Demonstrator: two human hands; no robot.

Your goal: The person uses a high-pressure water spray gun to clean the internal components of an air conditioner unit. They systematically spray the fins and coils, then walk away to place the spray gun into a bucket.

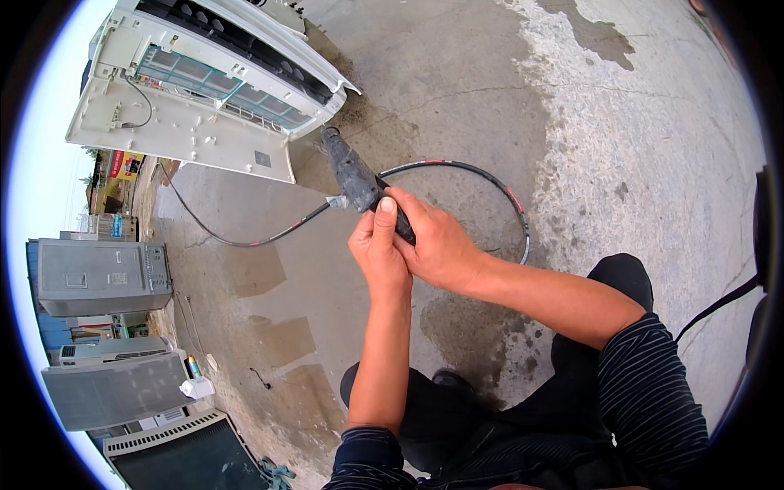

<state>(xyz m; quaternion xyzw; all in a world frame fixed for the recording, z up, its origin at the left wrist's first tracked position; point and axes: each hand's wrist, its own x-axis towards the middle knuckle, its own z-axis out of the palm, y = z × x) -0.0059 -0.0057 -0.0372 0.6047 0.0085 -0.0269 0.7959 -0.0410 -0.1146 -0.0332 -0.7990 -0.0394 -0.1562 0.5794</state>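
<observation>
Both of my hands grip a black pressure washer gun (353, 173) held out in front of me, its nozzle end pointing up and left. My right hand (441, 245) is closed round the handle. My left hand (382, 249) wraps the same grip from the left, its thumb lying along the back. Close beyond the nozzle stands a white wall-type air conditioner unit (314, 122) with its front panel (204, 143) swung open, showing mesh filters (220, 88). No water spray can be made out.
A black hose (482, 173) with red marks loops over the wet concrete floor (457, 122) beside the gun. Along the left stand a grey cabinet-like appliance (98, 273), more grey panels (118, 388) and a dark-fronted unit (184, 457). A small white container (197, 387) sits near them.
</observation>
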